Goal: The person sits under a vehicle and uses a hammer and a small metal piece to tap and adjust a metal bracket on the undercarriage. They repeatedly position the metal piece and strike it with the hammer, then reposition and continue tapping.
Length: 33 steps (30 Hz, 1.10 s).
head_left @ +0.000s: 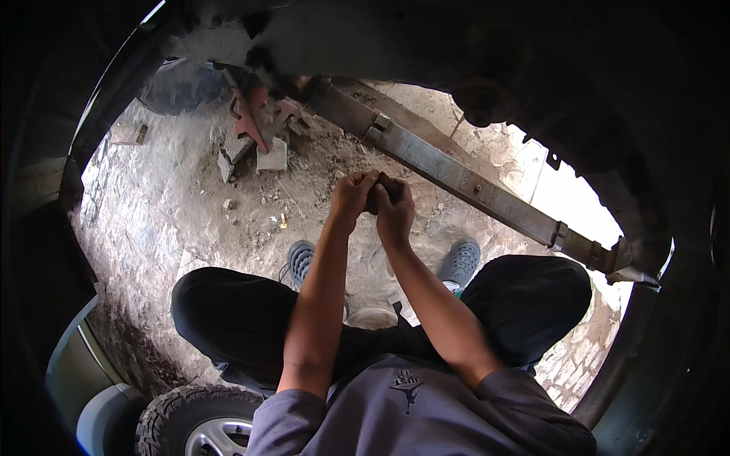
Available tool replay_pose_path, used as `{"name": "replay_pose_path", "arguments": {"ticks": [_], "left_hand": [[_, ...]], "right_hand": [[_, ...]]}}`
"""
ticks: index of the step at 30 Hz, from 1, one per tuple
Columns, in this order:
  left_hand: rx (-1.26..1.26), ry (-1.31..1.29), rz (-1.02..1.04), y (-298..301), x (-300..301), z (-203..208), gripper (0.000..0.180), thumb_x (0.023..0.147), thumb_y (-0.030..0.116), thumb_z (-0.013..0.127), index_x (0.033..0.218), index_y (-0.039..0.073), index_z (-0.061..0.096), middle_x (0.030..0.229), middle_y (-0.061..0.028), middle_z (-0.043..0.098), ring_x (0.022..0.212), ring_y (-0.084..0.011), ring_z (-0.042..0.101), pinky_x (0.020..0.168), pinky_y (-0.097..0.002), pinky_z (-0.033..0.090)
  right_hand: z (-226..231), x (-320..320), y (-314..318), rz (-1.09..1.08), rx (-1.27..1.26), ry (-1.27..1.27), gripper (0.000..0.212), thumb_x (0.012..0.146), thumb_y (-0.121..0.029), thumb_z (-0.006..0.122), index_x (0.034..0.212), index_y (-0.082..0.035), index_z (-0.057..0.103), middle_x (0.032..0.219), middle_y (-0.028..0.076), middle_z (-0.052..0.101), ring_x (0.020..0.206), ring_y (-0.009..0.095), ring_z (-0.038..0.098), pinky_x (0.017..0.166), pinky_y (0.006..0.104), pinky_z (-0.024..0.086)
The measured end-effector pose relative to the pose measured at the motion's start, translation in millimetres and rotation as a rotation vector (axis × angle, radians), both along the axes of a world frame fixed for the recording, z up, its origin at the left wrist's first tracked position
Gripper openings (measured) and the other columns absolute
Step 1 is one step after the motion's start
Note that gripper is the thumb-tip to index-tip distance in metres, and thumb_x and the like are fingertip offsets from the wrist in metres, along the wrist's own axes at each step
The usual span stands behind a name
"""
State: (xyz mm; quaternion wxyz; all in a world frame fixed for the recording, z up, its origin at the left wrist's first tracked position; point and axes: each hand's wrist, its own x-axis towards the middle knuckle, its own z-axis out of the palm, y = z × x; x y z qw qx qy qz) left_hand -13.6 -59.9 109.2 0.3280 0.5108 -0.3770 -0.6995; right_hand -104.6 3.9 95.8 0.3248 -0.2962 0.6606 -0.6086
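Observation:
My left hand (352, 194) and my right hand (395, 213) meet in front of me, above the dirt floor between my shoes. Both have curled fingers pressed together around something small and dark, mostly covered by the fingers; its kind cannot be made out. Just beyond my hands, a long grey metal bar (430, 158) with collars on it slants from the upper middle down to the right. My hands are apart from it in the picture.
Dark vehicle parts frame the view. At the upper left stand a red metal stand (251, 121), broken concrete pieces (272, 156) and a brick (129, 134). A wheel with a knobby tyre (163, 418) lies at the lower left, near a pale body panel (85, 361). Pebbles dot the ground.

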Motion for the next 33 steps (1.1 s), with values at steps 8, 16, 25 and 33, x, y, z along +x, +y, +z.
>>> {"name": "replay_pose_path", "arguments": {"ticks": [8,16,25,33], "left_hand": [[-0.029,0.348,0.259,-14.0,-8.0,-3.2,0.031,0.106,0.034,0.061,0.108,0.004,0.071,0.094,-0.0010,0.070,0.080,-0.0082,0.065,0.068,-0.0239,0.053],[0.034,0.278,0.453,-16.7,-31.7,14.8,0.039,0.109,0.035,0.051,0.111,0.001,0.071,0.104,-0.0070,0.070,0.092,-0.0127,0.064,0.081,-0.0291,0.053],[0.078,0.903,0.314,-18.9,-52.5,-21.3,0.057,0.110,0.053,0.041,0.132,0.003,0.056,0.123,-0.0110,0.064,0.112,-0.0195,0.063,0.095,-0.0346,0.053],[0.168,1.216,0.264,-25.4,-48.3,-7.9,0.066,0.107,0.059,0.039,0.152,0.011,0.043,0.148,-0.0105,0.051,0.137,-0.0250,0.048,0.115,-0.0412,0.039]], "right_hand": [[49.7,2.4,-45.3,0.020,-0.019,0.328,0.021,0.093,-0.024,0.074,0.102,-0.005,0.072,0.095,0.017,0.073,0.085,0.031,0.072,0.079,0.0393,0.055],[50.1,1.1,-65.7,-0.097,-0.095,0.829,0.018,0.084,-0.025,0.082,0.098,-0.015,0.076,0.104,0.008,0.066,0.101,0.029,0.063,0.092,0.0443,0.046],[42.0,-20.1,-74.8,-0.059,-0.113,0.965,0.040,0.078,-0.029,0.086,0.112,-0.018,0.070,0.116,0.002,0.068,0.114,0.028,0.061,0.104,0.0468,0.034],[60.7,-16.4,-83.6,0.029,0.072,0.922,0.047,0.076,-0.038,0.088,0.119,-0.026,0.074,0.126,0.001,0.064,0.125,0.030,0.054,0.106,0.0513,0.033]]}}
